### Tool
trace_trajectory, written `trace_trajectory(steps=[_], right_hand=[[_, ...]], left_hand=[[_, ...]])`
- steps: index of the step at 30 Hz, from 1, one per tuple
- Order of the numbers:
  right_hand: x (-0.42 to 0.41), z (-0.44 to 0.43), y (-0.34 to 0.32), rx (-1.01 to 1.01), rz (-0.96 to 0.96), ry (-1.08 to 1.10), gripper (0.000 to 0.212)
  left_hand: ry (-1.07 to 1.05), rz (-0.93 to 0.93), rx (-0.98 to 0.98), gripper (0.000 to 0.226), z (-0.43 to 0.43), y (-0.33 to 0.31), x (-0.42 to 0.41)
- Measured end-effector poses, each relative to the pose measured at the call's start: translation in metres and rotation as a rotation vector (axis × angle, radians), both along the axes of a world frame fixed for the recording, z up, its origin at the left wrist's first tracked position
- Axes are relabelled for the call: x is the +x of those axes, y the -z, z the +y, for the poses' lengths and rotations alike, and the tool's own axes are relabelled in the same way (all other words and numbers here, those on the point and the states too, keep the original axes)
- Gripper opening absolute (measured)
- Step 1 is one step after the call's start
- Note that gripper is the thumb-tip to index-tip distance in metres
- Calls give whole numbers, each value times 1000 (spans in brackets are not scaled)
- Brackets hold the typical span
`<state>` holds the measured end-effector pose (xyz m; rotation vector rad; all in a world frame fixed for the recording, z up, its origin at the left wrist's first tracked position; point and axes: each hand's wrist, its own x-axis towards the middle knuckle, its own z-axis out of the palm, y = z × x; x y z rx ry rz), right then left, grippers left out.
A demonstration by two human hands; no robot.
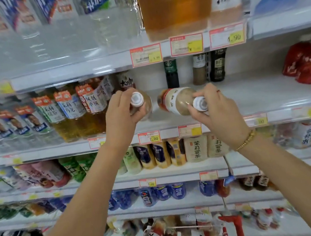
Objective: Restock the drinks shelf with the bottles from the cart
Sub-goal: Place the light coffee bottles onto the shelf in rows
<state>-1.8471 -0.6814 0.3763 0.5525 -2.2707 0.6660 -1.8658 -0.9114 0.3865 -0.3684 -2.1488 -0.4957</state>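
just above the 7.00 price tag (149, 137), the left hand (120, 112) curls round the neck of a beige bottle (146, 104) at the shelf (255, 93). up right of the tag, the right hand (216, 108) grips a second bottle (176, 100), tilted, by its capped neck. the cart (234, 224) sits far below the tag.

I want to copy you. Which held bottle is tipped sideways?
The right-hand bottle: its body slants off to the left, showing its label. The left-hand bottle shows mostly its cap.

White caps (137, 99), beige bottles (176, 100), red cart (237, 225).
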Motion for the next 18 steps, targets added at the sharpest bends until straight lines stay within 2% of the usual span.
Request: trace_trajectory(steps=[3, 5, 8, 11, 13, 16, 18], right_hand=[[-27, 0, -12, -124, -80, -25, 26], [-46, -3, -21, -290, -140, 1, 23], [-75, -20, -31, -431, -168, 87, 19], [-102, -41, -39, -565, -263, 100, 24], [-117, -55, -45, -660, -327, 77, 28], [-137, -78, -43, -658, -363, 51, 33], [-142, -87, -32, -638, -379, 53, 40]], left_hand=[[-16, -120, 225, 34, -2, 1, -21], [-4, -125, 447, 28, -6, -6, -33], [43, -156, 641, 13, -11, -17, -51], [107, -305, 855, 5, -15, -23, -68], [182, -445, 980, 12, -13, -20, -78], [269, -542, 921, 41, 0, -16, -90], [270, -548, 807, 46, 13, -15, -92]])
